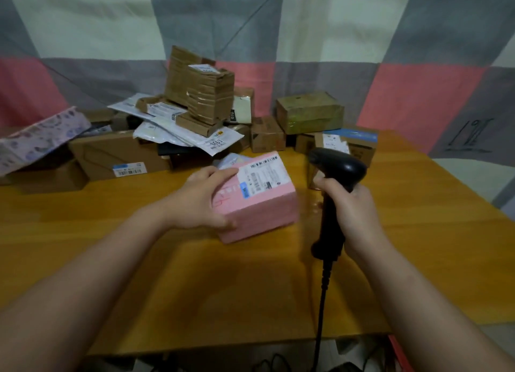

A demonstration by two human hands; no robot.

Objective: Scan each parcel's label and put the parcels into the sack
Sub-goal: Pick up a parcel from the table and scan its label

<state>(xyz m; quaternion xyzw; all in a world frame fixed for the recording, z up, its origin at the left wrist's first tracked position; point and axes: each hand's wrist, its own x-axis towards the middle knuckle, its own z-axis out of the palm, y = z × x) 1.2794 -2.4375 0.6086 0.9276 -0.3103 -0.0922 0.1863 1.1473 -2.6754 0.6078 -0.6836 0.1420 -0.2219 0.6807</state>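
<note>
1. Nearest, the cable (323, 293) drops from the scanner's butt over the near edge of the table (181, 288). Give it slack, so a tug cannot pull the aim off.
2. The right hand (352, 204) is wrapped round the handle of the scanner (340, 167), with fingers curled and the forearm coming up from the lower right. The scanner stands nearly upright, its head tipped forward and left.
3. The left hand (202, 201) clasps the pink parcel (262, 213) by its left side: the thumb is hooked round the near lower corner and the fingers are laid over the top far edge. The forearm comes in from the lower left, with the wrist fairly straight.
4. The parcel is over the table's middle, just left of the scanner, tilted so that its label (262, 174) faces up. It looks lifted a little off the wood, though blur makes that unsure.
5. The step in hand, I judge, is the scan. To do it well, tip the scanner's head down onto the barcode strip at the label's far edge. Hold the parcel steady with fingers clear of the bars, and square the label to the beam so glare does not spoil the read.
6. Farther back lies the pile (195, 115) of brown boxes and white mailers — unscanned by the look of it, so much of the task is left. No sack shows.
</note>
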